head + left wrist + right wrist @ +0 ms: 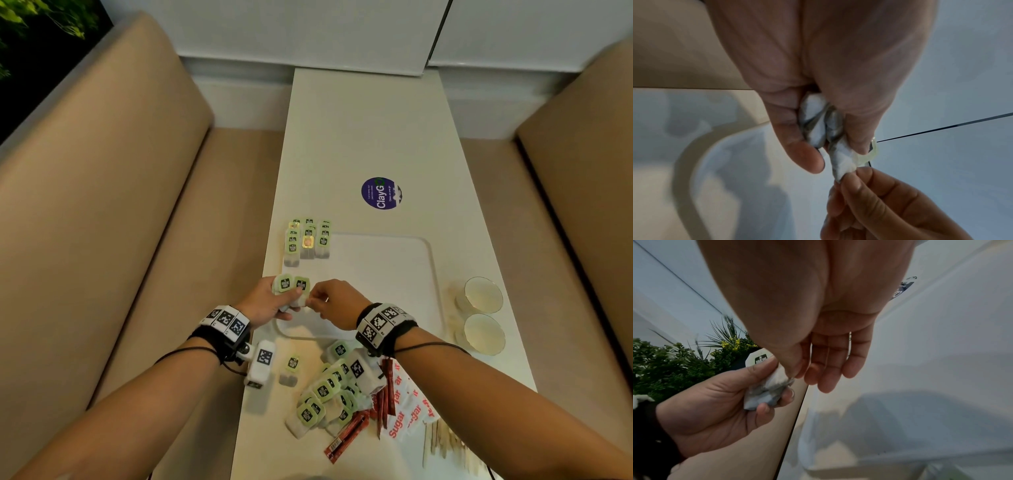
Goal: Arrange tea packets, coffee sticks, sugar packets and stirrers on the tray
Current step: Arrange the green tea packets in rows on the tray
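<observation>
My left hand (274,303) grips a small bunch of tea bags (291,286) with green tags, just above the near left part of the white tray (394,260). In the left wrist view the bunch of tea bags (816,123) sits between thumb and fingers. My right hand (317,299) pinches the lower end of one tea bag (842,162) from that bunch with thumb and forefinger; its other fingers (830,369) are straight. Rows of tea bags (308,240) lie at the tray's far left corner.
Near the front edge lie a pile of tea bags (329,394), red coffee sticks (346,435), sugar packets (411,411) and wooden stirrers (442,442). Two glass cups (483,294) stand right of the tray. A purple sticker (381,193) marks the table beyond. Beige benches flank the table.
</observation>
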{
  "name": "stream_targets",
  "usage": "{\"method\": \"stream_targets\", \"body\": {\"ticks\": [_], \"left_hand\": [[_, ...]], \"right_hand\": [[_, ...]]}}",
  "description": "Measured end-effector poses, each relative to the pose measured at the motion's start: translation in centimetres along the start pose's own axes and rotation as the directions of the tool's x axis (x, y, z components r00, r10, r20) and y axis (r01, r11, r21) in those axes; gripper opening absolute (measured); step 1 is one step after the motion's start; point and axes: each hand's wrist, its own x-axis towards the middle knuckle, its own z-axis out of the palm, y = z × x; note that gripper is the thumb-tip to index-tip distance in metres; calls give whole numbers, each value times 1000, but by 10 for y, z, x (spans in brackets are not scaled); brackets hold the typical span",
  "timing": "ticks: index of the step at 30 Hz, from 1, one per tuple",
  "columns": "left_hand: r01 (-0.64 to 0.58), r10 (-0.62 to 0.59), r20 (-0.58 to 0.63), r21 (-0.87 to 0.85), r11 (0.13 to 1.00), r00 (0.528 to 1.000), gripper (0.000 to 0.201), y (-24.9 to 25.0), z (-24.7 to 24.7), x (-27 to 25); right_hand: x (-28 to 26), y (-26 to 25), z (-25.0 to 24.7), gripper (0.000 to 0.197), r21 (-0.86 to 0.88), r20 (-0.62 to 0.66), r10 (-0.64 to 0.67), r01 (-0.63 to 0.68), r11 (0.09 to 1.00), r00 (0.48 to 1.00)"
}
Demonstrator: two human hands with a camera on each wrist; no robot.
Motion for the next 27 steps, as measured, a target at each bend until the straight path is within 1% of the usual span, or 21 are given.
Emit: {"method": "stream_targets", "body": {"ticks": [3, 5, 7, 13, 15, 18, 21, 24, 27], "left_hand": [[4, -4, -14, 9, 1000, 1000, 17, -1, -4, 8], [0, 0, -22, 14, 1000, 1000, 14, -1, -5, 13], [-3, 4, -35, 16, 1000, 999, 13, 0, -4, 17], [-6, 7, -78, 1, 1000, 997, 17, 0, -4, 35], [-3, 2, -91, -7, 1000, 996, 18, 1, -5, 41], [22, -27, -121, -36, 999, 992, 21, 1, -9, 52], [56, -69, -123, -102, 993, 990, 25, -1, -13, 62], [79, -93, -122, -110, 991, 988, 27, -2, -15, 68], [80, -93, -123, -102, 991, 988, 23, 0, -16, 74]], "right_hand": [[6, 2, 0, 17, 39, -44, 2, 0, 999, 999], [10, 3, 0, 22, 37, -47, 9, -7, 999, 999], [13, 3, -1, 20, 38, -45, 11, -9, 999, 999], [28, 7, -5, 22, 60, -78, 26, -21, 998, 997], [35, 8, -10, 20, 58, -89, 41, -36, 998, 995], [49, 10, -18, 23, 49, -119, 77, -72, 996, 990], [64, 14, -23, 29, 45, -166, 127, -121, 992, 978], [79, 18, -26, 27, 48, -190, 179, -173, 984, 965], [92, 21, -23, 26, 24, -178, 224, -223, 974, 958]]}}
